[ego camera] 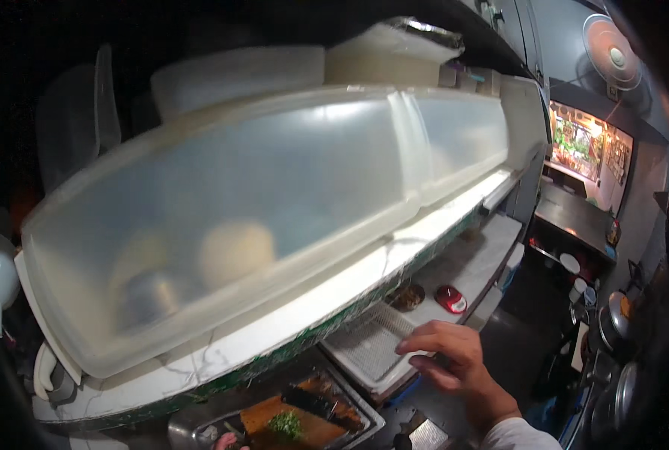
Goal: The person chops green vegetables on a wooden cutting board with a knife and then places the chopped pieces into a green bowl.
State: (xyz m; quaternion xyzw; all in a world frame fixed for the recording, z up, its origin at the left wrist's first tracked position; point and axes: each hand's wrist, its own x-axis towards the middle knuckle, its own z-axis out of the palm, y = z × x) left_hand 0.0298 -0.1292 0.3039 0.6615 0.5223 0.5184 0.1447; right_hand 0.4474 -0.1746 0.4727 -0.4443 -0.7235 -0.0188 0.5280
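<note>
My right hand (pixel 452 360) is raised above the counter's front edge, with thumb and fingers apart and nothing between them. Just beyond its fingertips lies a white perforated plastic tray (pixel 362 337). Only a few fingertips of my left hand (pixel 228 441) show at the bottom edge, so its grip is hidden. Those fingertips are close to a brown cutting board (pixel 261 419) set in a metal tray (pixel 376 424). A small heap of chopped green herbs (pixel 285 426) lies on the board. Behind the herbs is a long dark object (pixel 309 402), too unclear to name.
Large translucent plastic bins (pixel 312 185) stand on a white shelf (pixel 210 349) overhanging the counter. A red kitchen scale or timer (pixel 451 298) sits beside a dark bowl (pixel 408 296). Pots with metal lids (pixel 618 320) line the right side. A wall fan (pixel 613 53) hangs above.
</note>
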